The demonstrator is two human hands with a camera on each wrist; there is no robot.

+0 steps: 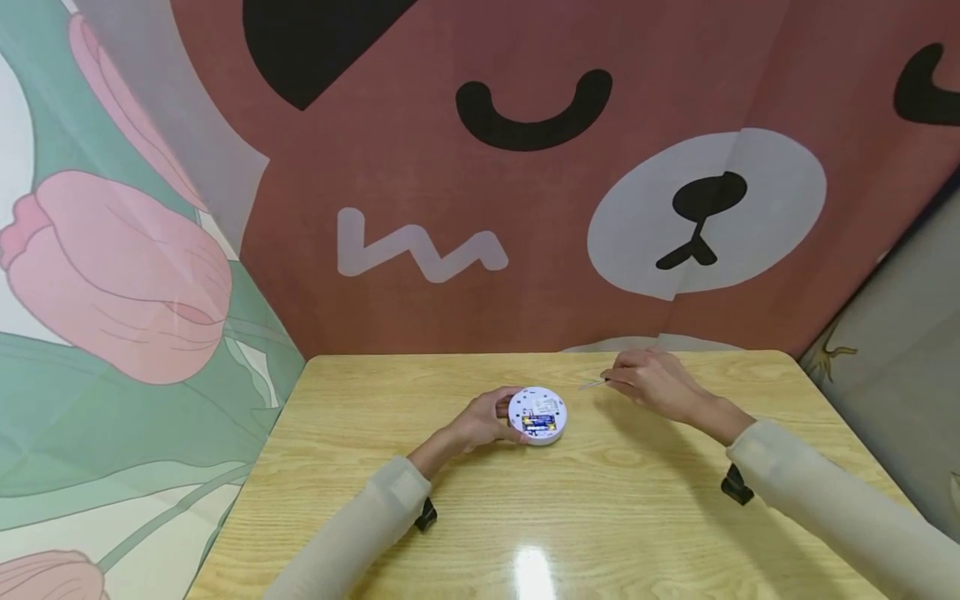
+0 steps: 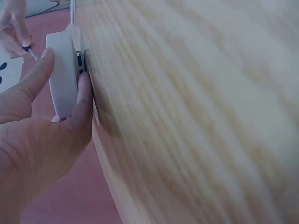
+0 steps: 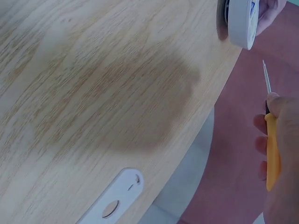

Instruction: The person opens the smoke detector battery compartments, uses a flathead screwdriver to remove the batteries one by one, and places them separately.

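Observation:
In the head view my left hand (image 1: pixel 480 422) grips a round white device (image 1: pixel 538 404) by its left rim. Its upturned face shows small holes, a label and batteries (image 1: pixel 538 423) in an open compartment. The left wrist view shows the device (image 2: pixel 63 77) edge-on, held between thumb and fingers, just over the table. My right hand (image 1: pixel 654 385) holds a screwdriver (image 3: pixel 272 149) with a yellow handle and thin metal shaft. The screwdriver's tip points toward the device, apart from it. Part of the handle is hidden by the hand.
Both hands are over a light wooden table (image 1: pixel 465 517). A white strip with a round hole (image 3: pixel 126 186) shows low in the right wrist view. Behind the table hangs a printed bear curtain (image 1: pixel 420 183). A black wrist mount (image 1: pixel 737 485) sits under the right sleeve.

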